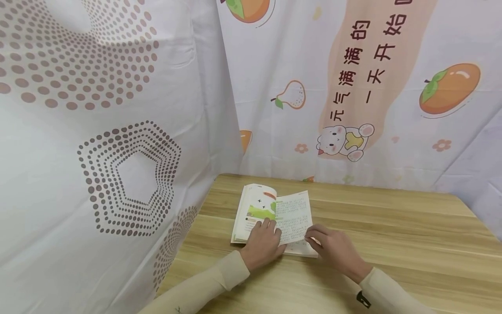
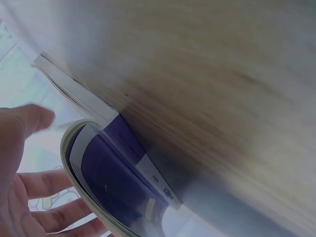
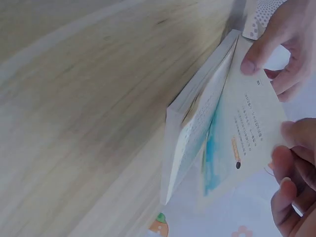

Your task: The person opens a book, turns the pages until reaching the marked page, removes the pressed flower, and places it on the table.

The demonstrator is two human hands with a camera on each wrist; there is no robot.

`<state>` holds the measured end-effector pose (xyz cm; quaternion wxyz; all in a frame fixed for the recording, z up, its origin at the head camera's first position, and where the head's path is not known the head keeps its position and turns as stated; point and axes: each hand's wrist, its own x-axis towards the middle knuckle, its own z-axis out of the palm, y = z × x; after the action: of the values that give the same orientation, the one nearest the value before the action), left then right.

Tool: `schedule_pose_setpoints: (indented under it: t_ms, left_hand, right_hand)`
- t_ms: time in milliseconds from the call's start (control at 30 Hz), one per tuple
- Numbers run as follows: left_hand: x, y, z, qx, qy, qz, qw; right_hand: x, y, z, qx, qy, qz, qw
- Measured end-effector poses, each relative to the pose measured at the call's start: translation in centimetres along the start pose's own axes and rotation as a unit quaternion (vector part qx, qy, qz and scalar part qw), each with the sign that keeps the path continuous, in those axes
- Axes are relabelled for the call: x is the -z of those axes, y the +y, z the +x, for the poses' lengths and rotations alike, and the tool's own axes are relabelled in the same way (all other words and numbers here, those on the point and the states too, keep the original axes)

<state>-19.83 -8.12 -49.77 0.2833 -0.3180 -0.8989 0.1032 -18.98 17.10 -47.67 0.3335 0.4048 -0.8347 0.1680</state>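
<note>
An open book (image 1: 242, 218) lies on the wooden table, with a green and orange picture on its left side. My right hand (image 1: 335, 249) pinches the outer lower edge of a printed page (image 1: 292, 216), which is lifted at an angle over the pages beneath. In the right wrist view, thumb and forefinger meet on that page (image 3: 247, 123), and its underside shows text and a blue picture. My left hand (image 1: 262, 244) rests on the lower part of the book near the fold, fingers extended over the left side. The left wrist view shows the book's purple cover (image 2: 118, 182), curved upward.
The wooden table (image 1: 392, 235) extends to the right and in front of the book. A white curtain with dotted patterns (image 1: 129, 183) hangs at the left, and a fruit-printed curtain (image 1: 274, 144) hangs behind the table. A small black clip (image 1: 363, 299) is on the right sleeve.
</note>
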Motion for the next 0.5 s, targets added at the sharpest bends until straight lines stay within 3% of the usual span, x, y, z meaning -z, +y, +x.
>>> schedule_pose_setpoints:
  t_ms: [233,500]
  left_hand:
    - [0.0,-0.2,0.0,0.011,-0.005,0.008,0.9999]
    - [-0.1,-0.8,-0.4,0.03,0.052,-0.032,0.9977]
  right_hand:
    - [0.5,0.0,0.0,-0.052,0.016,0.039,0.998]
    - [0.5,0.2,-1.2,-0.064,-0.038,0.01,0.997]
